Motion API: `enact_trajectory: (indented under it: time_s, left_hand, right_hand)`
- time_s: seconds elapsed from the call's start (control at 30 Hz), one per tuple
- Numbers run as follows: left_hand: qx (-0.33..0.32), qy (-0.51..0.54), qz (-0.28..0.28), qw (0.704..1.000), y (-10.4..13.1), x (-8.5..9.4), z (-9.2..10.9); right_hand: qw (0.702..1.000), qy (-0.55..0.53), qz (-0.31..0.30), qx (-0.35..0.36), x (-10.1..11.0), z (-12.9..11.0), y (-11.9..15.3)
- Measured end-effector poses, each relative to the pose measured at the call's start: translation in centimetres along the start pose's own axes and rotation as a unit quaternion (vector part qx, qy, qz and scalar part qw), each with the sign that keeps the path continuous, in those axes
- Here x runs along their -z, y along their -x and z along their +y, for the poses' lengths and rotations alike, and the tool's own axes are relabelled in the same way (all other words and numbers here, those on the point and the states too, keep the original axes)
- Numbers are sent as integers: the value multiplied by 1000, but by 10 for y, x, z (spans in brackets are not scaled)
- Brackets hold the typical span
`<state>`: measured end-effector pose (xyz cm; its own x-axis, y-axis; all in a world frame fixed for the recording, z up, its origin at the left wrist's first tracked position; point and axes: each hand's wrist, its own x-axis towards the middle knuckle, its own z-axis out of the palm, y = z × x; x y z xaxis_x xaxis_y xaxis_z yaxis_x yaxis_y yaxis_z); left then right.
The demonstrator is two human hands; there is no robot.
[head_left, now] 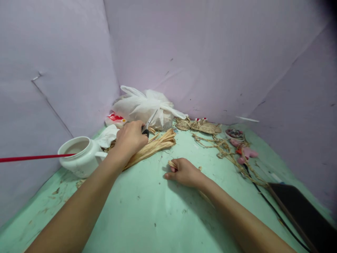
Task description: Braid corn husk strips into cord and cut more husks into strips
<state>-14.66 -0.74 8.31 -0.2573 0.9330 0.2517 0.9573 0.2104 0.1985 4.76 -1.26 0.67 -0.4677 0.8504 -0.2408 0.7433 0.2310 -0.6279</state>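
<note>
My left hand (pixel 133 136) is closed on a pair of scissors (pixel 151 120) with dark handles, its blades pointing up and away from me. Under and beside that hand lies a bundle of dried, tan plant strips (pixel 155 146), fanned out toward the right. Nearer to me, my right hand (pixel 185 172) pinches a dried strip (pixel 172 164) between thumb and fingers. Only its short end shows past the fingertips, and part of the strip seems to trail behind the wrist.
A white mug-like pot (pixel 83 167) with a red stick (pixel 37 158) across its mouth stands left. White plastic bag (pixel 147 105) sits at the back. Woven pieces (pixel 205 126), braided cord (pixel 223 146), a bead dish (pixel 234 133), pink item (pixel 247 153) and dark flat device (pixel 302 214) lie right.
</note>
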Motion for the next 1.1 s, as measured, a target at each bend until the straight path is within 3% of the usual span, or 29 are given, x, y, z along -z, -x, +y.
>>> enact_trajectory:
  time_s: [0.13,0.33,0.43,0.57,0.83,0.9,0.97,1.03,1.1]
  left_hand:
    - [25,-19,-7,999,-12,-20,-4]
    - [-25,-57,-71,996,-16,-43,9]
    - [-36,-60,-64,995,-16,-39,11]
    - [-32,-64,-13,997,-16,-27,5]
    - [-70,-75,-69,992,-18,-41,-2]
    - [-71,-66,-64,993,-17,-34,-1]
    - [-50,-67,-22,996,-14,-19,4]
    - [-25,-43,35,998,-6,0,13]
    - [-20,66,56,996,6,15,27]
  right_hand:
    - [982,-174,66,-7,11,20,7]
    - [963,-246,110,-27,23,32,12]
    - [959,-253,124,-26,26,32,12]
    - [937,-287,198,-25,30,28,13]
    - [924,-329,196,1,26,24,15]
    - [917,-348,193,3,26,21,16]
    - [897,-397,195,-15,27,18,17]
    - [856,-477,196,-36,29,13,17]
    - [805,-561,192,-37,31,8,18]
